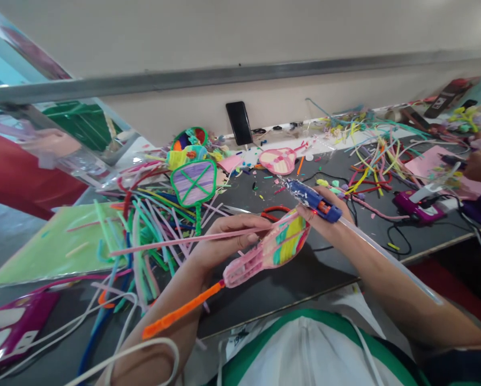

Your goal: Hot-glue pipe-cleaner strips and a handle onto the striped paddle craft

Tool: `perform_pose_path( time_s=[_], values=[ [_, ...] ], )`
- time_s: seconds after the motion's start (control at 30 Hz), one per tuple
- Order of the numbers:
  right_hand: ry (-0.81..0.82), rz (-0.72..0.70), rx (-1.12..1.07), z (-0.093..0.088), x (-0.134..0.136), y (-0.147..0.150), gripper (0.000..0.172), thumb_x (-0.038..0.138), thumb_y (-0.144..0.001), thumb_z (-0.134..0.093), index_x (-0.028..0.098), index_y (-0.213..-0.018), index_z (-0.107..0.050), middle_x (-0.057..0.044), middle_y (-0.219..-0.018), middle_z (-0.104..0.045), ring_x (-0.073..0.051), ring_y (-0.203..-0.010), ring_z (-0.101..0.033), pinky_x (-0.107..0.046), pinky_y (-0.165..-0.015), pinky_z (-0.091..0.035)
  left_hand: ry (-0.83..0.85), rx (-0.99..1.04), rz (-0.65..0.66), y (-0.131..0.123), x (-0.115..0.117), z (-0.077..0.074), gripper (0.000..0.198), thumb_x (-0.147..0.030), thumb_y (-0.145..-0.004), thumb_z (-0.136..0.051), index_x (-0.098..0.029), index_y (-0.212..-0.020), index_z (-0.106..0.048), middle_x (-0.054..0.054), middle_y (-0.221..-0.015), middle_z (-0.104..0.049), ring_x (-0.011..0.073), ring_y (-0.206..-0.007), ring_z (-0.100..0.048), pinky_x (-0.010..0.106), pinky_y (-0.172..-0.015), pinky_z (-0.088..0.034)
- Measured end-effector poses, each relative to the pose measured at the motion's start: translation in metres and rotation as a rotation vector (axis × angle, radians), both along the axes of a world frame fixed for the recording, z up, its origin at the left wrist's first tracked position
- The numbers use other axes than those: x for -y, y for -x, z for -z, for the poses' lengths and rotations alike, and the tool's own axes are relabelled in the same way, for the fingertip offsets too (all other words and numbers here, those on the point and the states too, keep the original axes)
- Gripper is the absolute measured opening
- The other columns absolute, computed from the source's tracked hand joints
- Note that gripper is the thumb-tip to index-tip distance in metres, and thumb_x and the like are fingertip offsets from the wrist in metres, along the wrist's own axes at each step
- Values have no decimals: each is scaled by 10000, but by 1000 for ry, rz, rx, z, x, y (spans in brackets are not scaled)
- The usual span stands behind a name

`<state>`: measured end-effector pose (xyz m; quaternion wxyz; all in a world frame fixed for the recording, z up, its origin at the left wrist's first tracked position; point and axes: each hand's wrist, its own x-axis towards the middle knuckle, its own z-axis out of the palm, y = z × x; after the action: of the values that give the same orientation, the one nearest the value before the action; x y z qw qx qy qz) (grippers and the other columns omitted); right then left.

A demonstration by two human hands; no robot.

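Note:
My left hand [224, 241] is closed on a pink pipe cleaner [172, 242] and holds a fan-shaped pipe-cleaner craft [280, 244], pink-rimmed with yellow, green and blue stripes and an orange handle [180, 312]. My right hand [324, 217] grips a blue hot glue gun [310, 199] with a clear glue stick [389, 260] running back along my forearm. The gun's body lies just above the fan's top edge.
Loose pipe cleaners [152, 225] lie heaped at left on the dark table [288, 284]. Finished fans [194, 182], [278, 160] lie further back, with a black phone [239, 123] against the wall. Another person's hand [479, 163] works at right near a purple glue gun [417, 206].

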<state>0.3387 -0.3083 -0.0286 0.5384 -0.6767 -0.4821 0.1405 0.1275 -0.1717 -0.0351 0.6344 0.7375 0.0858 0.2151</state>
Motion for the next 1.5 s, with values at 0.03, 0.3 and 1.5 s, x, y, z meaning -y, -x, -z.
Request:
perform_pose_path(
  time_s=[0.03,0.3,1.5],
  values=[
    [-1,7,8,1,-1,-1,217,370,-732,-686,217,-829,-566,5,-752,-576,-157,-679,-526,-298,-642,-425,39,-15,-9,1,1,1,266,-229,-789,-701,-185,-1048,-740,105,-1101,-712,249,-985,-671,266,-813,-536],
    [-25,5,2,7,-3,-3,241,400,-748,-687,218,-850,-566,9,-762,-575,-153,-687,-523,-280,-638,-420,370,-176,-26,21,5,8,508,-202,-808,-680,-232,-1305,-578,114,-1303,-604,280,-1129,-616,339,-922,-526],
    [-112,-26,49,7,11,5,145,306,-775,-661,209,-851,-586,21,-718,-559,-134,-626,-511,-267,-582,-422,-1060,-547,-362,18,65,-39,278,-306,-966,-414,-201,-1076,-646,44,-1018,-716,194,-913,-663,324,-803,-511]
  ],
)
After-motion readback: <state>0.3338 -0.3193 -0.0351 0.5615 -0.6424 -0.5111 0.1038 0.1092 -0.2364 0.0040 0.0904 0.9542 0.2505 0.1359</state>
